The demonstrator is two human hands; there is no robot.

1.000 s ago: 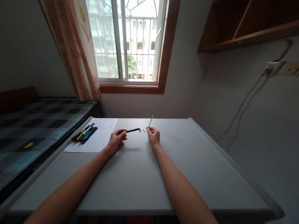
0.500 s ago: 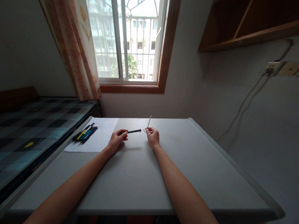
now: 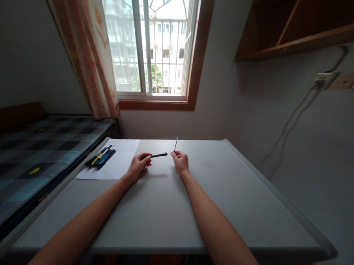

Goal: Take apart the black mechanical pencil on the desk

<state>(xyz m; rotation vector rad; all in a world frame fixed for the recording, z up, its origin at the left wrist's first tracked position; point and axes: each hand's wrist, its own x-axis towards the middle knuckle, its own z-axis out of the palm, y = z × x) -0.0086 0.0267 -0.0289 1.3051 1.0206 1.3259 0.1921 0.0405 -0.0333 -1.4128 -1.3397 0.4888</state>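
Observation:
My left hand [image 3: 136, 166] is closed around one end of a black pen barrel [image 3: 159, 154], which points right, roughly level above the table. At its right end is a small light-coloured bit. Opposite it, my right hand [image 3: 181, 161] pinches a thin dark pen refill [image 3: 175, 144] between thumb and fingertips. The refill stands up and leans slightly right, with a paler upper tip. A small whitish piece [image 3: 171, 153] shows beside the right fingertips, too small to identify. The pen's end and the right fingertips are close together but apart.
Several pens [image 3: 102, 156] lie in a pile on a white paper sheet [image 3: 122, 167] at the left of the white table [image 3: 151, 213]. A bed with a checked cover [image 3: 55, 133] stands to the left. Behind are a window and curtain [image 3: 98, 73]; a shelf [image 3: 297, 47] hangs at right.
The upper tip of the refill in my right hand has swung slightly left. My left hand and the pen barrel look almost unmoved.

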